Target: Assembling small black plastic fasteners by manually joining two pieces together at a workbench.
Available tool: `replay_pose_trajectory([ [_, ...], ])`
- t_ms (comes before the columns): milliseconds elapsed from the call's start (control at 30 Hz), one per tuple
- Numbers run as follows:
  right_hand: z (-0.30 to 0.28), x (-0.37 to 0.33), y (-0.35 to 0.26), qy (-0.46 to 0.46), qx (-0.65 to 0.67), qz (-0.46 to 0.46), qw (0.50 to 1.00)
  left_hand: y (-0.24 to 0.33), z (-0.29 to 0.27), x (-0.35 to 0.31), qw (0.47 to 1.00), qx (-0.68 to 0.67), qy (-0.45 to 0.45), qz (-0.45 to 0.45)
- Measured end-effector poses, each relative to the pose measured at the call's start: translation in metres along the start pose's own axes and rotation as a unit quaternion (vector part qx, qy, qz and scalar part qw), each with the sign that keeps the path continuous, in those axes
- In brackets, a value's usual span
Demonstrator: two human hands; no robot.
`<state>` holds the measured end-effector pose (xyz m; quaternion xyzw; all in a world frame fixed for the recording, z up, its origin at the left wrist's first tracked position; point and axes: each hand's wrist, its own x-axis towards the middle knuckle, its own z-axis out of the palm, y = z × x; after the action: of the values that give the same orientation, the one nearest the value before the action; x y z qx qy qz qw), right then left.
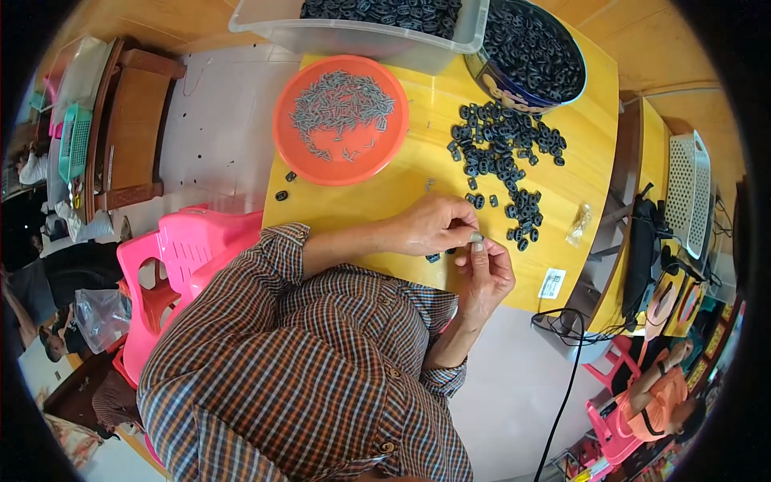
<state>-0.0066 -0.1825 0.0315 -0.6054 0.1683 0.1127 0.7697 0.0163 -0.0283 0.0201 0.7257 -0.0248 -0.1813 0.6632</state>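
Note:
Above the near edge of the yellow table, my left hand (434, 225) and my right hand (487, 279) meet with their fingertips pinched together. Whatever they hold is too small and too covered by the fingers to name. Just under the hands, a few small black plastic pieces (434, 258) lie on the wood. Beyond my right hand spreads a loose pile of the same black pieces (498, 145), rounded and with holes. An orange-red round tray (289, 153) to the far left holds a heap of small thin grey metal pieces (341, 100).
At the back stand a clear plastic bin (345, 46) and a dark round tub (514, 96), both full of black pieces. A label (552, 283) and a small clear packet (578, 225) lie at the right. A pink chair (189, 249) is at left; a black cable (574, 353) hangs at right.

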Motion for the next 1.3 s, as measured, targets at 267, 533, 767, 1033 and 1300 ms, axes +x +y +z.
replay_pose_trajectory([
  [267,0.001,0.003,0.002,-0.009,-0.051,-0.009,0.999,-0.010,-0.022,-0.010,0.907,0.283,0.241,0.197],
  [533,0.008,0.004,0.001,0.024,-0.101,-0.007,0.995,0.011,-0.075,0.008,0.752,0.531,0.357,0.158],
  [767,0.004,0.005,0.005,0.014,-0.119,-0.019,0.993,0.000,-0.081,0.026,0.750,0.527,0.360,0.176],
  [1033,0.003,0.007,0.005,0.013,-0.110,-0.032,0.993,-0.010,-0.079,0.036,0.754,0.526,0.349,0.184],
  [1300,0.003,0.006,0.006,0.014,-0.113,-0.030,0.993,-0.008,-0.075,0.037,0.709,0.608,0.305,0.185],
])
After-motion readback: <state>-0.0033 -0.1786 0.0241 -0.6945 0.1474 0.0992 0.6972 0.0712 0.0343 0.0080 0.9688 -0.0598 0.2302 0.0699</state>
